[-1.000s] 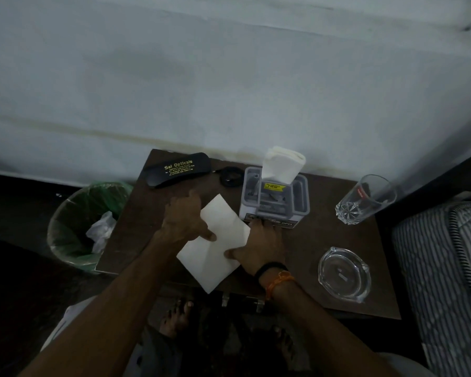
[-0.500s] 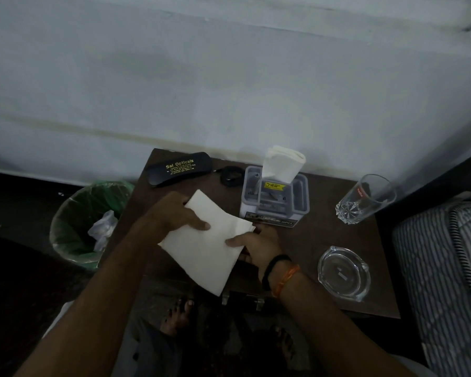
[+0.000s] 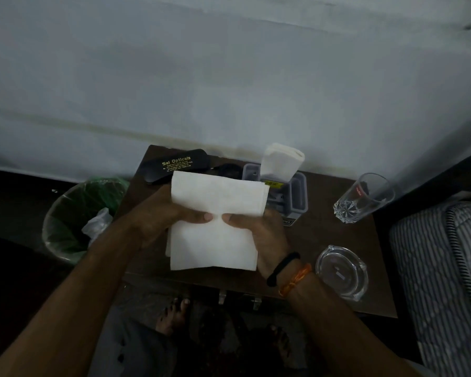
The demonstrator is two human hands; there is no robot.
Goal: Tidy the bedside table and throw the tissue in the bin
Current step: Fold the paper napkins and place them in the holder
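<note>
A white tissue is held up flat above the dark wooden bedside table. My left hand grips its left edge with the thumb on top. My right hand grips its right side, thumb on the front, with a black band and an orange thread on the wrist. The two thumbs nearly meet at the sheet's middle. A bin with a green liner and crumpled white waste stands on the floor left of the table.
A black spectacle case lies at the table's back left. A clear box with tissues sticking up stands behind my hands. A drinking glass and a glass ashtray sit at the right. A striped mattress borders the right.
The tissue has come up off the table and turned square to me. Both hands shifted from its edges to grip it at the middle, thumbs close together.
</note>
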